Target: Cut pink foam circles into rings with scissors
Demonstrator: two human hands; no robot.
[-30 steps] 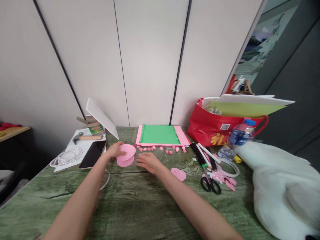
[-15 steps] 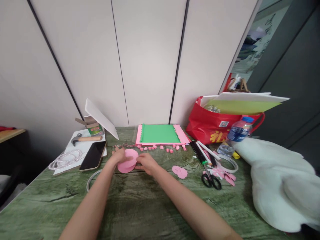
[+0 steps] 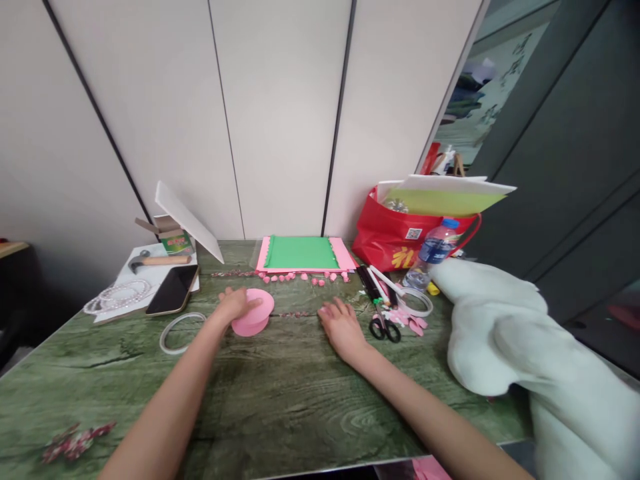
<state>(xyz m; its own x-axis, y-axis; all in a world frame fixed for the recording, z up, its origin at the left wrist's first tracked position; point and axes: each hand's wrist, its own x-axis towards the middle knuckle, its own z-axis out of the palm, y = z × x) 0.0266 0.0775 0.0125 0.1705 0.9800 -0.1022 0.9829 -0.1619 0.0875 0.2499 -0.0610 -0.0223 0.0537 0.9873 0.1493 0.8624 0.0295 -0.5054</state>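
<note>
Two overlapping pink paper circles [image 3: 256,319] are pinched in my left hand [image 3: 234,305], thumb on top, just above the table. To the right, my right hand [image 3: 344,328] reaches down to the tabletop with its fingers stretched out and a little apart. A bit of pink shows at its fingertips; the small pink paper pieces there are otherwise hidden under the hand. Scissors with black handles [image 3: 385,329] lie to the right of it, beside pink paper scraps [image 3: 414,324].
A green sheet [image 3: 300,253] on pink paper lies at the back, with small pink pieces along its front. Tape rolls [image 3: 164,340], a phone [image 3: 173,291] and a hammer [image 3: 163,261] are left. A red bag [image 3: 373,230], bottle [image 3: 434,257] and white plush [image 3: 480,333] stand right.
My right hand has left the large pink circles and moved right, onto the spot of the small pink pieces. My left hand still holds the circles. The view has shifted right and down.
</note>
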